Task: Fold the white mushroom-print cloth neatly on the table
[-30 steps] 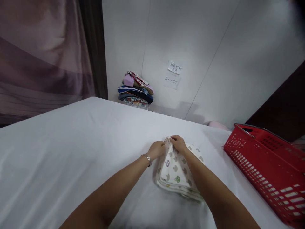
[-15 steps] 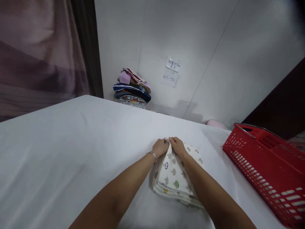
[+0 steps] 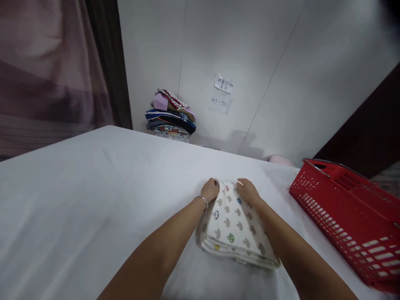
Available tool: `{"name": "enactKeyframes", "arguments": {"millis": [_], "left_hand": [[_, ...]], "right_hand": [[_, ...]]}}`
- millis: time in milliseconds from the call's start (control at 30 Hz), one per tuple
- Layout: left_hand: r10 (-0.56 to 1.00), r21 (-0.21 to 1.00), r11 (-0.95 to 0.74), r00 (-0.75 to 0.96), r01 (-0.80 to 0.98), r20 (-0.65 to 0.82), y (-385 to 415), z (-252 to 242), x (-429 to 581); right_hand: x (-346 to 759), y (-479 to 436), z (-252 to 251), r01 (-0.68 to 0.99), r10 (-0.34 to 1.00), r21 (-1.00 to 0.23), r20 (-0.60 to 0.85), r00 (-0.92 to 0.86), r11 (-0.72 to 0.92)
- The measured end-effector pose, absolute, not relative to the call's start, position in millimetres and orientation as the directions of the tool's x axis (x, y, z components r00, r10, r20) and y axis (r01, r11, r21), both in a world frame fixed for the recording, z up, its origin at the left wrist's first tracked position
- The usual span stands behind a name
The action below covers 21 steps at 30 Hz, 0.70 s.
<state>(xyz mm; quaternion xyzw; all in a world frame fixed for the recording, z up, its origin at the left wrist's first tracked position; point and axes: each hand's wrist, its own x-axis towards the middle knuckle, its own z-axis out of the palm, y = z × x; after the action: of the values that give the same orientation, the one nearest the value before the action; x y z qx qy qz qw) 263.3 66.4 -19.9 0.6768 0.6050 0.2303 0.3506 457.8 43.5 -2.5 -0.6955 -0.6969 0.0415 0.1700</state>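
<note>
Since the frame half a second earlier, the right hand [image 3: 248, 191] has moved away from the left hand [image 3: 210, 190] toward the far right side of the mushroom-print cloth [image 3: 229, 225], baring more of its top. Folded in several layers, the cloth lies between the forearms on the white sheet [image 3: 93, 200]. Curled nearly closed, the left hand has hold of its far left corner; a bracelet [image 3: 204, 202] circles that wrist. Mostly open, the right hand rests its lightly bent fingers on the cloth. To the right, apart from both arms, a red basket [image 3: 359, 200] stands on the sheet, its walls slotted and a metal handle [image 3: 317, 168] lying along its rim. Its wall hides the inside, so whether it holds anything cannot be told. Beyond the sheet's far edge, against the wall, rises a stack of folded clothes [image 3: 171, 112].
</note>
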Motion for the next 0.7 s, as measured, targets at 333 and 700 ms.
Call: {"name": "enactKeyframes", "arguments": {"millis": [333, 700], "left_hand": [[0.982, 0.824, 0.041, 0.130, 0.565, -0.138, 73.1, -26.0, 261.2], [0.956, 0.859, 0.130, 0.168, 0.495, -0.242, 87.6, -26.6, 253.1]], "right_hand": [[471.3, 39.4, -14.2, 0.980, 0.992, -0.162, 0.040, 0.123, -0.115], [447.6, 35.1, 1.3, 0.986, 0.995, -0.162, 0.087, 0.051, -0.036]]}}
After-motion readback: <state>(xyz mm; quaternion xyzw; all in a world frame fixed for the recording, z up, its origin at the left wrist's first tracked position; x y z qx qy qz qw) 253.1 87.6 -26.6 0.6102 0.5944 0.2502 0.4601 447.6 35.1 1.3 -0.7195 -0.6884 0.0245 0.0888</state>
